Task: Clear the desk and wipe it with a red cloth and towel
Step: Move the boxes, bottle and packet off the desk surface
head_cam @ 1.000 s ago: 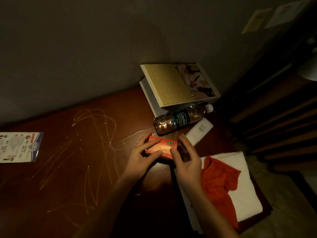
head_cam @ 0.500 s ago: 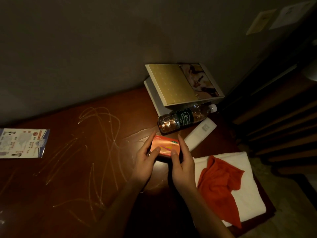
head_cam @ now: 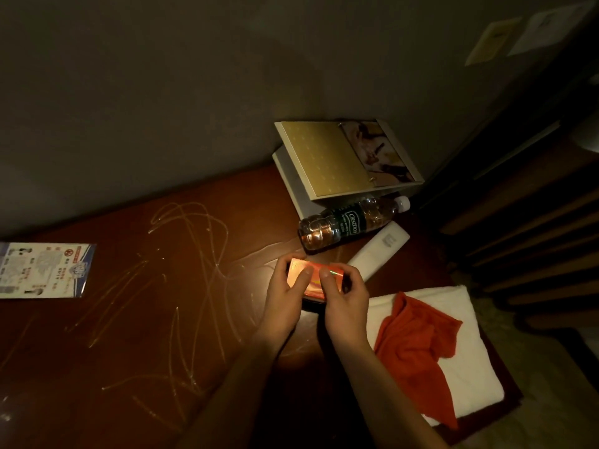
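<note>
While both hands curl around it, the small shiny orange box [head_cam: 312, 280] sits between left hand [head_cam: 285, 299] and right hand [head_cam: 345, 306]. Right of the right hand, a crumpled red cloth [head_cam: 418, 345] lies on a folded white towel [head_cam: 466, 367]. Beyond the hands lies a clear plastic bottle [head_cam: 350, 222] on the brown wooden desk [head_cam: 146, 319].

Dim, warm light pools mid-frame; corners sink into shadow, edges bowed by wide-angle distortion.

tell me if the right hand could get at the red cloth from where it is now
Probably yes. The red cloth lies uncovered on the white towel just right of the right hand, though that hand grips the orange box with the left hand.
</note>
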Motion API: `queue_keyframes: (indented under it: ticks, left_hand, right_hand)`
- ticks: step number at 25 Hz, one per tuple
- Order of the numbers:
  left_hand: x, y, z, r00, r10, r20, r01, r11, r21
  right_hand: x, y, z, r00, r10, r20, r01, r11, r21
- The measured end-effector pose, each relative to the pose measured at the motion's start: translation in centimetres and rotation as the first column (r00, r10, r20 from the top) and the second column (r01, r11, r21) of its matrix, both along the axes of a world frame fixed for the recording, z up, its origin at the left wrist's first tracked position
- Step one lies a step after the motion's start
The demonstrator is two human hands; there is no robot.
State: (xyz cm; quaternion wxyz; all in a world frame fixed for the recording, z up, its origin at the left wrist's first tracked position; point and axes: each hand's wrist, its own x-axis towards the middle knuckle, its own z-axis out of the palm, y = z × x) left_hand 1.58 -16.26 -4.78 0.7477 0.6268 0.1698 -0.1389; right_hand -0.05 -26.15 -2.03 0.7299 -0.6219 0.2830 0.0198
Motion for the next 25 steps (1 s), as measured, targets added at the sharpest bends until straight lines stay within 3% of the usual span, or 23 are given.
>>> queue_keyframes:
  ticks: [11,19,21,23,25]
  left_hand:
    - [0.1,-0.5,0.0,0.992,0.109,-0.069,-0.106,0.993,0.043]
    - [-0.2,1.7,0.1,0.991,0.134,-0.013,-0.132,0.989,0.069]
    - [-0.4,2.2,0.8,0.994,0.105,-0.009,-0.104,0.993,0.063]
    - [-0.7,3.1,2.0,0.994,0.114,-0.007,-0.113,0.990,0.084]
    - [-1.1,5.0,3.7,0.991,0.134,0.025,-0.136,0.985,0.106]
  right_hand:
    - [0.6,0.7,-0.7,0.996,-0.061,-0.058,0.064,0.997,0.051]
    - [-0.1,-1.4,0.9,0.996,-0.084,-0.014,0.084,0.996,0.006]
    - [-0.9,-1.2,1.9,0.999,-0.023,0.047,0.032,0.982,-0.188]
    - [-1.0,-0.3,3.1,0.973,0.159,0.165,-0.059,0.868,-0.492]
    - [-0.4,1.8,4.0,0.897,0.362,0.253,-0.116,0.746,-0.656]
